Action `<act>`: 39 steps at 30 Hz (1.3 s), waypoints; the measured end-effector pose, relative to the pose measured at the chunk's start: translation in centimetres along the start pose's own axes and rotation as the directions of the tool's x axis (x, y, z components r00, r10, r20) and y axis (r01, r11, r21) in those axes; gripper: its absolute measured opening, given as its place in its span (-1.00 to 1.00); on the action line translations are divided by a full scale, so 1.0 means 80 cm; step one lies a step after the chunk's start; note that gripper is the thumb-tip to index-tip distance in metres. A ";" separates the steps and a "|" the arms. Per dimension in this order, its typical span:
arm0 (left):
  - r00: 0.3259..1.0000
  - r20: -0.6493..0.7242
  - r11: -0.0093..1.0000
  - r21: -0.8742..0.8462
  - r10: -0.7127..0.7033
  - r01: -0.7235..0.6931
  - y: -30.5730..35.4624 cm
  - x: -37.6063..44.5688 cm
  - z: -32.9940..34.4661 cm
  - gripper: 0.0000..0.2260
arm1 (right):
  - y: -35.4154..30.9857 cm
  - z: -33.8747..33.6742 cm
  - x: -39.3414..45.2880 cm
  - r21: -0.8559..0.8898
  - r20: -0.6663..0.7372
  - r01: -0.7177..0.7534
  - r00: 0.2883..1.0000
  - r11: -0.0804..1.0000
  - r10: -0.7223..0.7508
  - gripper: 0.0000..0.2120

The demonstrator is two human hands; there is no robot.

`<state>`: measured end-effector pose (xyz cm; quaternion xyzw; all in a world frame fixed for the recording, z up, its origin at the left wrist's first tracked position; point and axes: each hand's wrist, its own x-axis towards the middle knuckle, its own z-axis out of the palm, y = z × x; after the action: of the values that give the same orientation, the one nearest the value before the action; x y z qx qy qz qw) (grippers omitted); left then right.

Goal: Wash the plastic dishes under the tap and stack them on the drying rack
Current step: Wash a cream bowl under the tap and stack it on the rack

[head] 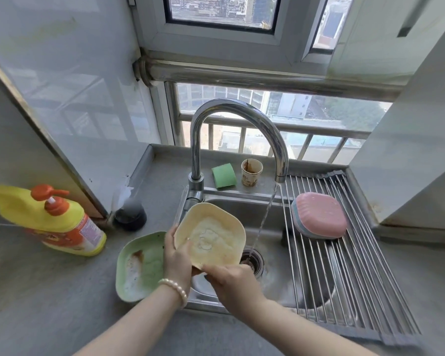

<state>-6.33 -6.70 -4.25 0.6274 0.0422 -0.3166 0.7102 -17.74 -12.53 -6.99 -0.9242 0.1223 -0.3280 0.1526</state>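
Over sink (272, 214), cream dish (211, 236) tilted, hollow facing viewer

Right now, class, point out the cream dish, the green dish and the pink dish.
cream dish (211, 235), head view, soapy inner face.
green dish (141, 265), head view, inner base.
pink dish (321, 214), head view, upturned bottom.

**Head camera, single view**

One wide-angle view, worn on the head, looked forward and steeply down over the sink (275, 276) from close range. Worktop (49, 304) filled the lower frame; window (267, 119) ahead took the top. Edges bowed from lens distortion.
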 end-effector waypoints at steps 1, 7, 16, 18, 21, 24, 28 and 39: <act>0.998 0.037 0.995 0.084 0.048 -0.050 0.005 0.004 -0.001 -0.70 | 0.010 -0.001 -0.007 0.047 0.021 0.044 0.999 0.998 -0.045 -0.66; 0.993 0.104 0.920 0.384 0.047 -0.084 0.029 0.025 -0.006 -0.75 | 0.055 -0.020 0.002 -0.381 0.449 0.041 0.882 0.923 0.146 -0.38; 0.964 0.200 0.844 0.534 -0.177 0.044 0.055 0.034 -0.008 -0.72 | 0.068 -0.034 0.000 -0.227 0.388 0.246 0.910 0.942 -0.144 -0.84; 0.921 0.213 0.811 0.563 -0.327 0.158 0.063 0.033 -0.016 -0.73 | 0.080 -0.037 0.003 -0.364 0.416 0.326 0.895 0.872 -0.161 -0.78; 0.908 0.234 0.888 0.395 -0.346 0.237 0.063 0.028 -0.017 -0.72 | 0.067 -0.030 0.007 -0.364 0.349 0.301 0.921 0.882 -0.171 -0.85; 0.924 0.258 0.957 0.137 -0.283 0.255 0.034 0.000 0.002 -0.60 | 0.039 -0.026 0.019 -0.315 0.284 0.107 0.959 0.943 -0.014 -0.68; 0.991 0.034 0.983 -0.132 -0.127 0.131 0.002 -0.033 0.020 -0.67 | 0.004 -0.009 0.020 -0.225 0.146 -0.030 0.987 0.974 0.064 -0.67; 0.999 0.042 0.958 0.286 0.000 -0.013 0.039 0.009 0.005 -0.82 | 0.048 -0.033 0.017 -0.498 0.378 0.031 0.907 0.867 0.184 -0.26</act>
<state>-4.34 -7.31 -1.82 0.7170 -0.0209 -0.3300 0.6137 -18.86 -17.07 -5.67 -0.9746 0.2041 -0.0762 -0.0525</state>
